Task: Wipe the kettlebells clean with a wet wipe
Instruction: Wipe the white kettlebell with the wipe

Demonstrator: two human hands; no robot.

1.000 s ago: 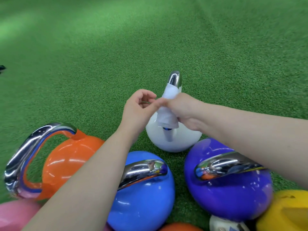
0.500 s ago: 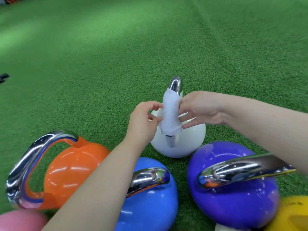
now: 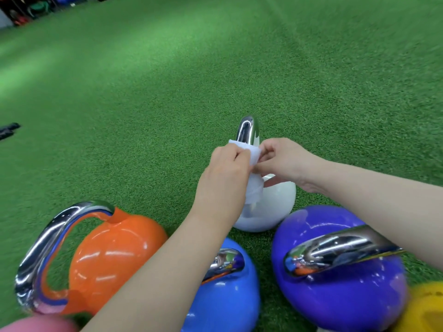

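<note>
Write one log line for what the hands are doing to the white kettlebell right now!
step: wiping handle | left hand: pinching wet wipe | right hand: pinching wet wipe | target: white kettlebell | wipe: wrapped on chrome handle

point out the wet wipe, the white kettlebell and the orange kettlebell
wet wipe [image 3: 253,188], head view, bunched lower part
white kettlebell [image 3: 275,204], head view, right side of body
orange kettlebell [image 3: 115,255], head view, front of body

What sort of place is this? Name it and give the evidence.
Probably an indoor gym or training hall: green artificial turf, coloured kettlebells such as the orange kettlebell, and what looks like stored equipment along the far edge.
</note>
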